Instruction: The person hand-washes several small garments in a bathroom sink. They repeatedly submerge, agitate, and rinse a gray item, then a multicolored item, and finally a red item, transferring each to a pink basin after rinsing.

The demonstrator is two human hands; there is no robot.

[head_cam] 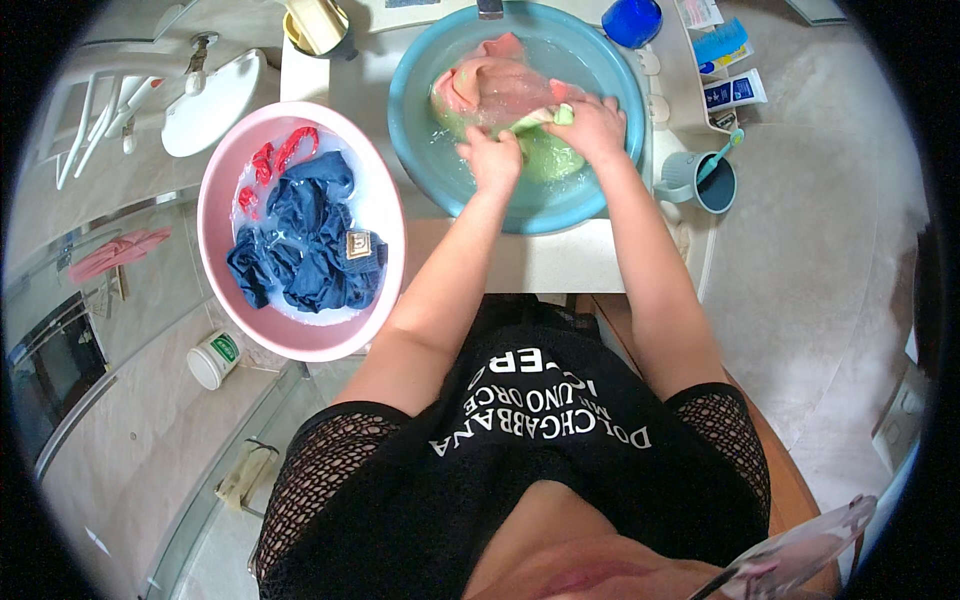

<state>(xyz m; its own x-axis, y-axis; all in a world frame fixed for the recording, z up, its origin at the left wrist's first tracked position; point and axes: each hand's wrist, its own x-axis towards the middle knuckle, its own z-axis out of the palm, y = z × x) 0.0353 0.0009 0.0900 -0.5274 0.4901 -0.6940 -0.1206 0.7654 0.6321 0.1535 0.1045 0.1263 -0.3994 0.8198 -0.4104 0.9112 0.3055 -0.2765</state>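
In a blue plastic basin [405, 161] of water lies a wet garment [510, 86], pink over most of its bulk and light green along the near side. My left hand [495, 159] pinches a twisted green-and-cream fold of it between thumb and fingers. On the right, my right hand [592, 129] grips the same fold, with a bit of green cloth poking up by the thumb. Some of the green part spreads under water below the hands. Left of this basin stands a pink plastic basin [214, 187] with soapy water, dark blue clothing [307, 232] and a red strip of cloth [296, 150].
A metal faucet [490, 9] reaches over the blue basin's far rim. To the right are a blue round container [632, 22], a mug [679, 172] holding a toothbrush, and a caddy with a tube [735, 90] and a comb [720, 41]. A cream container [315, 26] stands at far left.
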